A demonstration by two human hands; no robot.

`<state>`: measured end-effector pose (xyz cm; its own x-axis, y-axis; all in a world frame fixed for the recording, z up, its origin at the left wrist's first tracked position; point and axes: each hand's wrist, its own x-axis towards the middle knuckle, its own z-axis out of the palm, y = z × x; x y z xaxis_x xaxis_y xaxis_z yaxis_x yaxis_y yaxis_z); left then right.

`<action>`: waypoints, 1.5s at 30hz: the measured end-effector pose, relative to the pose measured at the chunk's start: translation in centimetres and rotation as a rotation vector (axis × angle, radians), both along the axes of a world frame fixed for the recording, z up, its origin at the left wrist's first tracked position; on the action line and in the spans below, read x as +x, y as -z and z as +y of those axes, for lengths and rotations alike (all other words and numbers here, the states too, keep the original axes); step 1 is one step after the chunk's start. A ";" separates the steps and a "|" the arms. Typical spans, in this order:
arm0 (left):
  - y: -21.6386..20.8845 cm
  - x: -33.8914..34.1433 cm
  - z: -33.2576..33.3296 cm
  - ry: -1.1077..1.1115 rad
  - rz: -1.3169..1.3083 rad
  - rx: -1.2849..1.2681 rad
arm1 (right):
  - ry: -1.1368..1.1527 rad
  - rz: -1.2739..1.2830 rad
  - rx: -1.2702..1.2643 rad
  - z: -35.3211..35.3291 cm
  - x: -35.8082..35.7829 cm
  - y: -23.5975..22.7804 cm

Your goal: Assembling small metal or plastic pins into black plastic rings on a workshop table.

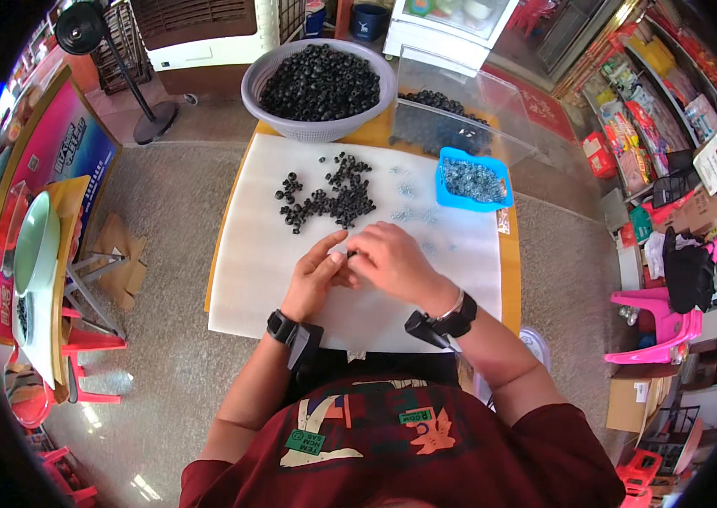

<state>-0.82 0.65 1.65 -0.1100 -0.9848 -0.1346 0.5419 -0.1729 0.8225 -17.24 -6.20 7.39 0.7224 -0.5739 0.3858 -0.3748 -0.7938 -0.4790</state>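
Observation:
My left hand [320, 275] and my right hand [394, 261] meet over the white sheet [265, 292] on the table. Their fingertips close around a small black part [351, 253], mostly hidden between them. Just beyond my fingers lies a loose pile of small round black parts [343, 200]. Small transparent pieces [411, 217] are scattered on the sheet to the right of that pile. Farther right, a blue plastic basket [443, 200] holds many more of these transparent pieces [472, 180].
A grey basket [261, 120] heaped with black parts stands at the table's far edge. Beside it, a transparent bin [502, 118] contains more of them. A side table [71, 203] with a green basin [37, 245] is at left; a pink chair [663, 330] stands at right.

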 end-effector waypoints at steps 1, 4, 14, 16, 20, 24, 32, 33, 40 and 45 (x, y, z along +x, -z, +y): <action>-0.2 -0.1 -0.2 0.004 0.026 0.009 | 0.094 -0.050 0.114 -0.7 -0.3 -0.6; 0.0 -0.3 -0.4 -0.050 0.054 0.018 | 0.324 -0.265 0.274 -4.8 -1.1 -3.2; 0.2 0.1 -0.3 -0.049 0.111 0.051 | 0.318 -0.596 0.665 -9.4 0.0 -3.0; 0.6 0.1 -0.6 -0.024 0.102 0.053 | 0.212 -0.349 0.607 -8.5 2.0 -0.1; 0.7 0.6 -0.2 -0.002 0.121 0.037 | 0.033 -0.072 0.407 -6.7 6.9 2.4; 1.2 1.1 -0.3 -0.156 0.262 0.022 | -0.076 0.098 0.089 -7.9 10.1 3.5; 1.1 0.8 -0.5 -0.184 0.304 0.032 | -0.074 0.039 0.076 -8.5 10.5 4.3; 1.2 0.8 -0.6 -0.183 0.306 0.029 | -0.064 -0.009 0.124 -8.6 10.1 4.4; 1.2 0.4 -0.8 -0.306 0.329 0.027 | 0.054 -0.461 0.887 -4.9 5.6 2.9; 2.1 0.2 -1.2 -0.313 0.291 -0.067 | 0.116 -0.655 0.968 -0.7 4.0 3.9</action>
